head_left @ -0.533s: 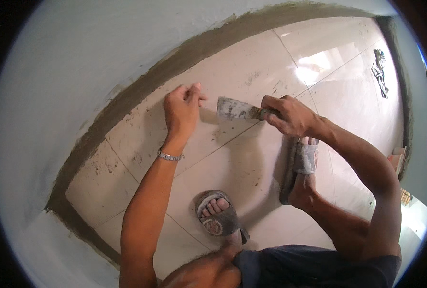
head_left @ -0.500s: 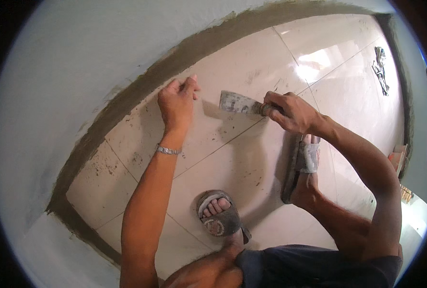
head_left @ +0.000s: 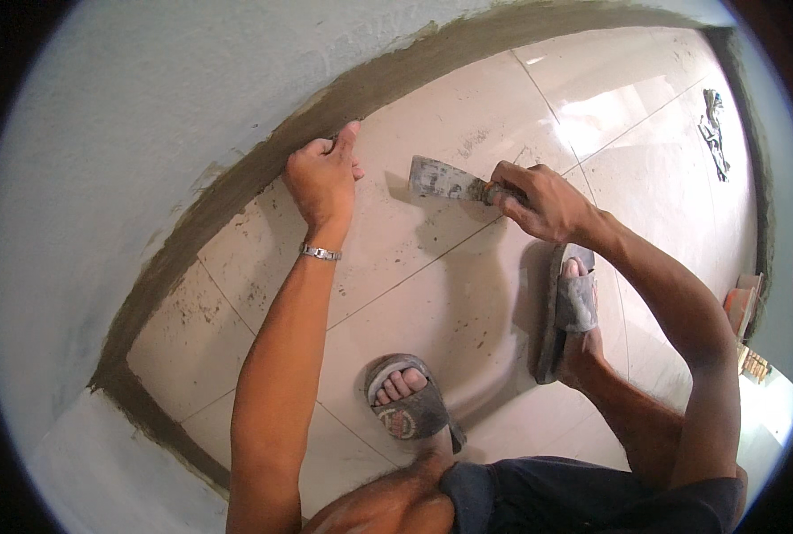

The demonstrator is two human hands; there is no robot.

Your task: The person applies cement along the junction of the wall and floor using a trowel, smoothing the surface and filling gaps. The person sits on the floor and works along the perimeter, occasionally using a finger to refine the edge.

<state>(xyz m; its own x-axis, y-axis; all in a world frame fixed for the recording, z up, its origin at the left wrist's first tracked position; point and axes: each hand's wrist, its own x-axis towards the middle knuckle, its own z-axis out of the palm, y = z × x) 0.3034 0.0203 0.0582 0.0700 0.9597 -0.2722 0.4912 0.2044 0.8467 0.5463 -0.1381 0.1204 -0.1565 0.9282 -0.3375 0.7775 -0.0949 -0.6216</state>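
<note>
My right hand (head_left: 543,203) is closed round the handle of a putty knife (head_left: 445,182), whose flat, mortar-stained blade points left above the floor tiles. My left hand (head_left: 325,178), with a metal bracelet (head_left: 320,253) at the wrist, is at the foot of the wall. Its fingers are curled in and the thumb side lies against the lower edge of the grey-brown mortar band (head_left: 263,160). What those fingers hold, if anything, is hidden. Dark crumbs of mortar (head_left: 200,307) are scattered over the pale tiled floor (head_left: 387,258) around that hand.
My feet in dusty sandals (head_left: 405,405) stand on the tiles. A crumpled dark strip (head_left: 713,133) lies at the far right. Near the right wall are an orange-and-white object (head_left: 742,303) and a small striped item (head_left: 753,365). The pale wall (head_left: 147,116) curves along the left.
My left hand has moved slightly up, closer to the mortar band, its thumb side now at the band's edge. The putty knife and right hand have hardly moved.
</note>
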